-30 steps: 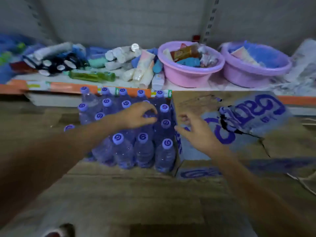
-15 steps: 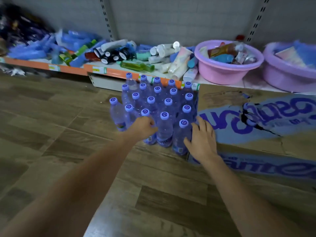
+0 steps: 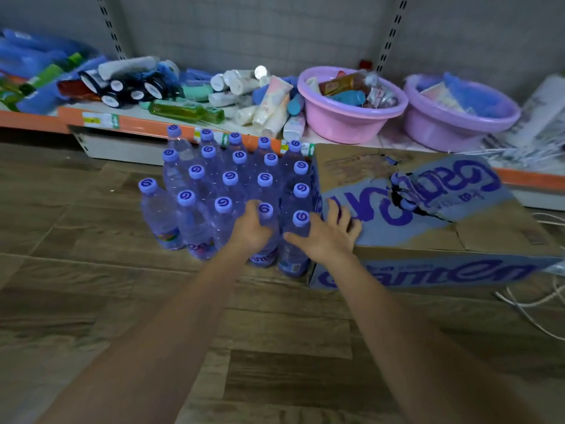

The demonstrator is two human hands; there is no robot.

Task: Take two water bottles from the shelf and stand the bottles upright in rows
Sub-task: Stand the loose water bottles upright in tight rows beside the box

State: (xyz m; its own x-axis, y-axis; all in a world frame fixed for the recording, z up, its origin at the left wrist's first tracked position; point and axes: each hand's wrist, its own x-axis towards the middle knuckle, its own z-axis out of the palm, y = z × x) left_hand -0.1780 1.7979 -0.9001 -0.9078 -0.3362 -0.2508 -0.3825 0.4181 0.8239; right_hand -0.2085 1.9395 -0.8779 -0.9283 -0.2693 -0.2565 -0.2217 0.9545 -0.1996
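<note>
The wooden floor (image 3: 91, 301) carries everything that matters here, with the long shelf (image 3: 128, 120) of tubes and two pink basins (image 3: 351, 123) running behind it. Just right of the bottles sits a cardboard box (image 3: 428, 240), torn on top, its near left corner touching the block. The water bottles (image 3: 232, 179) stand upright on the floor in tidy rows against the shelf's edge, purple caps up, with one bottle (image 3: 156, 215) standing slightly apart at the left. The left hand (image 3: 255, 229) has its grip wrapped around the shoulder of a front-row bottle (image 3: 265, 234), fingers curled onto it. The right hand (image 3: 327, 237) lies with fingers spread, thumb against the corner bottle (image 3: 295, 240) and fingertips resting on the box edge (so it steadies more than it grasps). The step in hand looks like seating the two front bottles into line. To do it well, I would keep each base flat on the floor, press the bottles gently until they touch their neighbours, and line the caps up with the row behind. Letting go slowly should matter, since thin plastic bottles this tightly packed can tip or nudge the next one over if jostled.
</note>
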